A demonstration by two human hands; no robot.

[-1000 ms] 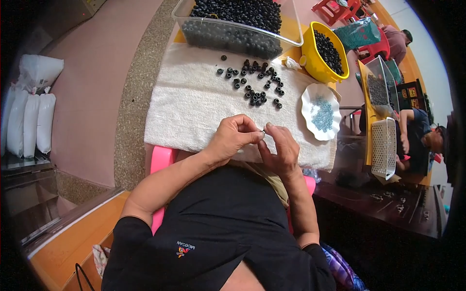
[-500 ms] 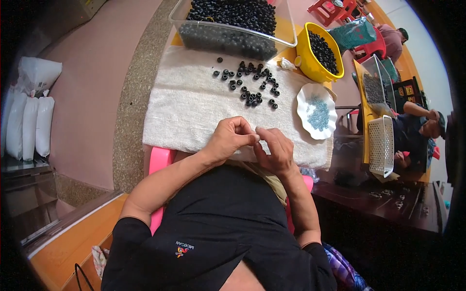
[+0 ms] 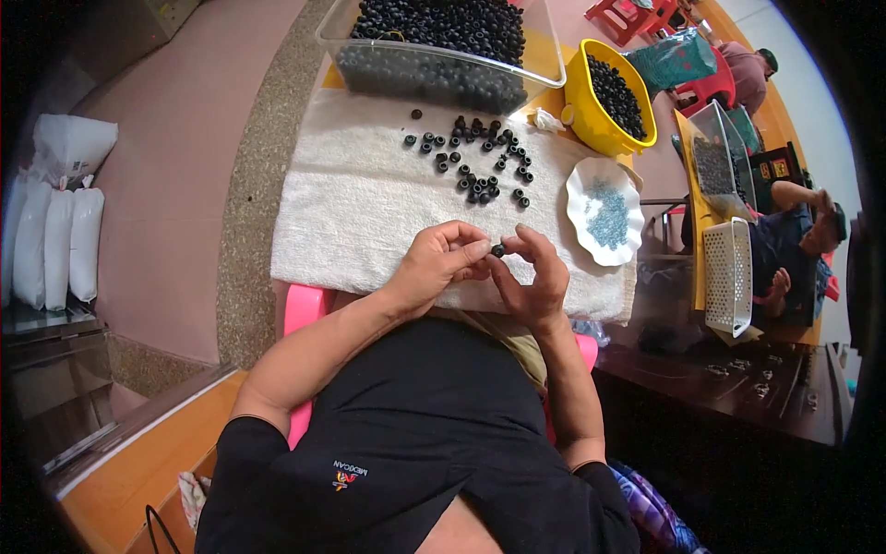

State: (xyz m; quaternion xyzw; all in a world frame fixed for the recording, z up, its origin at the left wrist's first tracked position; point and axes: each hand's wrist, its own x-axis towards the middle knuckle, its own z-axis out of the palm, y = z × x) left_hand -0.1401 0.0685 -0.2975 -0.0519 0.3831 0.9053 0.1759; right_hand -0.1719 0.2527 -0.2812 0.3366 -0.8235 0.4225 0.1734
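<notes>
A small round black bead-like part [image 3: 498,250] sits at my fingertips, above the near part of a white towel [image 3: 360,217]. My left hand [image 3: 443,261] pinches it from the left. My right hand [image 3: 533,277] meets it from the right, its thumb and bent fingers round the part. Farther off on the towel lie several loose black parts [image 3: 480,189] of the same kind, with a hole in each. To the right of them stands a white wavy-edged dish [image 3: 579,222] with tiny pale blue-green pieces [image 3: 606,212].
A clear plastic bin [image 3: 443,48] full of black parts stands at the far side, beside a yellow tub [image 3: 588,118] of them. Crumpled white tissue [image 3: 546,120] lies between. White sacks [image 3: 57,245] stand at left. People sit at right near a white perforated basket [image 3: 727,277].
A black part now shows between my fingertips, where the hands hid it before. My right fingers have spread and shifted slightly. The person at right has moved a hand.
</notes>
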